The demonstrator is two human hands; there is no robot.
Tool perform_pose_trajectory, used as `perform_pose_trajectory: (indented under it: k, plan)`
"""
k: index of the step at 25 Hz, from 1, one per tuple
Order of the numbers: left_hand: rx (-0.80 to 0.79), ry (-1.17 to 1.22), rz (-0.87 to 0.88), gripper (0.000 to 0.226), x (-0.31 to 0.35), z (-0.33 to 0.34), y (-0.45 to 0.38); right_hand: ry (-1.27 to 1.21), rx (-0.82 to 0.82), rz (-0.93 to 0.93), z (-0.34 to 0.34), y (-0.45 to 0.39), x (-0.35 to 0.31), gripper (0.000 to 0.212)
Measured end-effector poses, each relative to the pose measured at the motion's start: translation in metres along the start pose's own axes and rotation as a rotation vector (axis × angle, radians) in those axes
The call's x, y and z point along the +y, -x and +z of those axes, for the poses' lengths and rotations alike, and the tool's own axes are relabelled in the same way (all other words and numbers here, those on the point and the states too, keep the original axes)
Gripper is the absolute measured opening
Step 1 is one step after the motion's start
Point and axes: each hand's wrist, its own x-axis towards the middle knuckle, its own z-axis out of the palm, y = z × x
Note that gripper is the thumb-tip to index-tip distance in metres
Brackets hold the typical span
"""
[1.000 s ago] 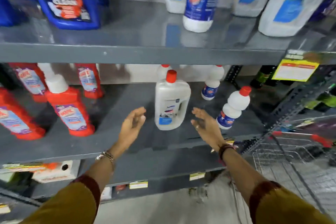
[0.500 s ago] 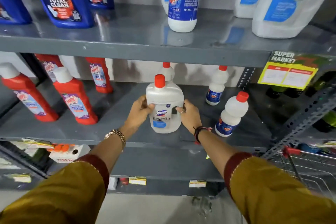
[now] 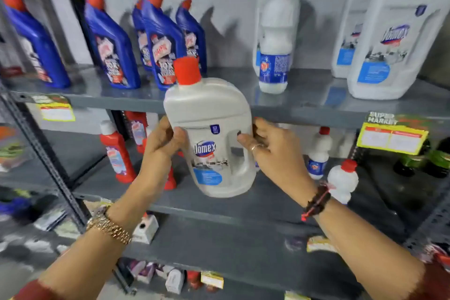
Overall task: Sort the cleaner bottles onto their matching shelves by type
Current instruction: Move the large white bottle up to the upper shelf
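A white Domex bottle (image 3: 209, 134) with a red cap is in the air in front of the shelves, tilted slightly left. My left hand (image 3: 162, 143) grips its left side and my right hand (image 3: 272, 151) grips the handle side. Its cap reaches the level of the upper shelf (image 3: 304, 105). On that shelf stand several blue bottles (image 3: 112, 48) at left, a slim white bottle (image 3: 275, 41) in the middle and two large white Domex bottles (image 3: 394, 41) at right. The middle shelf (image 3: 243, 204) holds red bottles (image 3: 117, 153) at left and small white bottles (image 3: 342, 180) at right.
Yellow price tags (image 3: 392, 137) hang from the upper shelf edge. A dark metal upright (image 3: 46, 153) runs down the left side. Green bottles (image 3: 433, 161) sit at the far right. Small boxes and packs (image 3: 146, 229) lie on the lower shelves.
Both hands closed on the white Domex bottle on the middle shelf and lifted it up in front of the upper shelf. The view has tilted upward.
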Motion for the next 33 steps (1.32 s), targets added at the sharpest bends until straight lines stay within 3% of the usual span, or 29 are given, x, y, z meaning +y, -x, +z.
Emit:
perform_pose_trajectory:
  k: [2,8,14,18,21,25,27,29,31,33]
  plan:
    - [0.001,-0.028,0.074,0.015,0.037,-0.003,-0.027,-0.015,0.086,-0.071,-0.011,-0.025,-0.031,0.018]
    - [0.03,-0.054,0.118,0.026,0.094,0.009,-0.117,0.014,0.252,-0.109,-0.031,-0.118,-0.059,0.019]
    - [0.066,-0.067,-0.031,0.018,0.08,0.029,-0.19,0.085,0.246,0.037,-0.02,-0.188,-0.03,0.033]
    - [0.064,-0.098,-0.089,0.02,0.068,0.043,-0.219,-0.037,0.308,0.087,-0.01,-0.211,-0.01,0.035]
    - [0.077,-0.071,-0.068,0.023,0.06,0.044,-0.226,-0.066,0.286,0.063,-0.003,-0.21,-0.003,0.021]
    - [0.13,-0.057,0.042,0.035,0.037,0.04,-0.206,-0.089,0.433,-0.162,-0.024,-0.195,-0.008,0.05]
    - [0.125,-0.199,0.078,0.044,0.012,0.04,-0.173,0.02,0.555,-0.304,-0.049,-0.199,-0.015,0.046]
    - [0.105,-0.502,0.175,0.053,-0.019,0.04,-0.133,0.164,0.575,-0.285,-0.073,-0.21,-0.018,0.044]
    - [0.091,-0.804,0.305,0.052,-0.041,0.04,-0.105,0.194,0.441,-0.086,-0.084,-0.222,-0.015,0.061]
    - [0.065,-0.954,0.358,0.042,-0.049,0.042,-0.092,0.072,0.252,0.123,-0.085,-0.23,-0.008,0.072]
